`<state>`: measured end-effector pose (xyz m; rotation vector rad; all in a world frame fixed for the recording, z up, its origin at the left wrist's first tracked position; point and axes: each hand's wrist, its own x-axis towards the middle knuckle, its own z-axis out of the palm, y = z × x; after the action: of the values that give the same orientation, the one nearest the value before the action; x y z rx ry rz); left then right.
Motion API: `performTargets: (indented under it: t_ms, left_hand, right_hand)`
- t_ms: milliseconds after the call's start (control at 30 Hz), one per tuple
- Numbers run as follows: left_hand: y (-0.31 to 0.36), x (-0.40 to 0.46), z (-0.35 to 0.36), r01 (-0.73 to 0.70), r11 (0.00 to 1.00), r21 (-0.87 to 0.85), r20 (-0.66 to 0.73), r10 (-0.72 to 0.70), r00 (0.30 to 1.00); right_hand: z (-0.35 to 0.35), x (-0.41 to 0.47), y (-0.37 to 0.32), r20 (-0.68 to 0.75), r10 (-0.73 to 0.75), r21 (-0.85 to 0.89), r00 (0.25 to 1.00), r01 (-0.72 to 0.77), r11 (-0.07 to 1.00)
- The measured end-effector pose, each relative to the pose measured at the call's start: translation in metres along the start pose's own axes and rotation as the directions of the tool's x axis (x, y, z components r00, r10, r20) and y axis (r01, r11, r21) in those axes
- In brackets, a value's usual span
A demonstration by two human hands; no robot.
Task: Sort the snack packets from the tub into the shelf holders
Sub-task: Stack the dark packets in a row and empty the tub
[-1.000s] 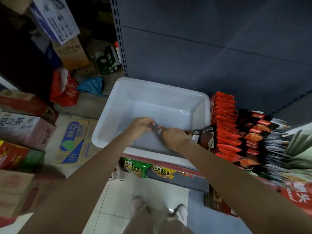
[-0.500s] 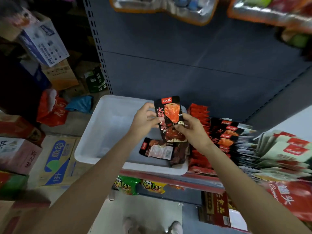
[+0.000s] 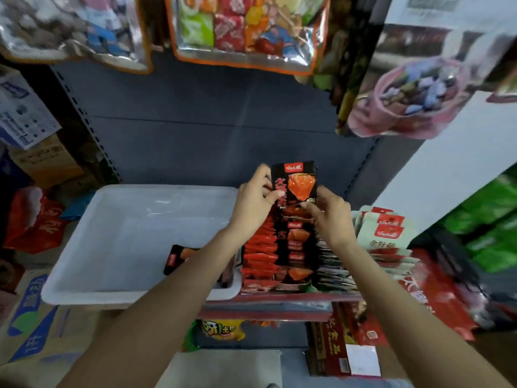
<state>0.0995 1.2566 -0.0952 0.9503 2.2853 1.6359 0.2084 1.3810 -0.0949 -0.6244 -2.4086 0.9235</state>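
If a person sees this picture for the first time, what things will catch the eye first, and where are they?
First, the black and red packet at the centre, held upright by the left hand and right hand above rows of similar packets on the shelf. Next, the white tub to the left, with one dark packet lying inside. Shiny snack bags hang along the top.

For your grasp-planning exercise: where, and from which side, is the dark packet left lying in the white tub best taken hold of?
Probably its left short edge: the dark packet lies flat on the tub floor, its right part hidden under the forearm. Come from above and the left.
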Motion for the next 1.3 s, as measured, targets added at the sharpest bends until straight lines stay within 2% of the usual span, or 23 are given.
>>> performTargets:
  t_ms: [200,233,333,400,500,633,733,800,933,1100,1167,1300]
  left_hand:
    - [-0.011,-0.001,0.019,0.023,0.990,0.139,0.073,-0.034,0.997]
    - [-0.013,0.000,0.020,0.033,0.985,0.172,0.081,-0.048,0.996]
    - [-0.016,0.000,0.024,0.060,0.971,0.232,0.089,-0.082,0.993]
    - [-0.014,0.001,0.026,0.058,0.960,0.275,0.084,-0.084,0.993]
    - [-0.010,0.004,0.028,0.035,0.925,0.379,0.095,-0.077,0.993]
    - [-0.010,0.002,0.031,-0.026,0.807,0.590,0.096,-0.038,0.995]
    - [-0.014,-0.002,0.032,0.005,0.889,0.458,0.039,-0.026,0.999]
    - [-0.018,-0.003,0.029,0.015,0.922,0.386,0.052,-0.038,0.998]
    - [-0.023,-0.008,0.016,0.028,0.956,0.293,0.081,-0.054,0.995]
    - [-0.042,-0.029,-0.022,0.073,0.974,0.215,-0.024,-0.070,0.997]
    - [-0.062,-0.040,-0.046,0.144,0.960,0.239,-0.080,-0.129,0.988]
    - [-0.125,-0.061,-0.091,0.398,0.867,0.301,-0.111,-0.382,0.917]
  right_hand:
    - [-0.002,0.000,0.026,0.130,0.111,-0.118,0.985,-0.096,0.988]
    - [-0.002,0.001,0.029,0.125,0.120,-0.083,0.985,-0.110,0.991]
    - [-0.007,0.004,0.025,0.067,0.136,0.166,0.988,-0.146,0.975]
    - [-0.008,0.010,0.023,0.049,0.136,0.211,0.989,-0.143,0.967]
    - [-0.008,0.018,0.027,0.048,0.105,0.089,0.993,-0.109,0.990]
    - [-0.003,0.015,0.031,0.088,-0.037,-0.161,0.995,0.051,0.986]
    - [0.005,0.007,0.037,0.208,-0.071,-0.317,0.976,0.136,0.939]
    - [0.007,0.005,0.037,0.234,-0.041,-0.356,0.971,0.125,0.926]
    - [0.008,0.004,0.023,0.173,-0.035,-0.261,0.984,0.080,0.962]
    - [0.033,-0.008,-0.008,0.178,-0.238,-0.260,0.955,0.279,0.925]
    - [0.054,-0.016,-0.023,0.255,-0.253,-0.224,0.933,0.311,0.924]
    - [0.107,-0.028,-0.052,0.497,-0.208,-0.207,0.842,0.348,0.914]
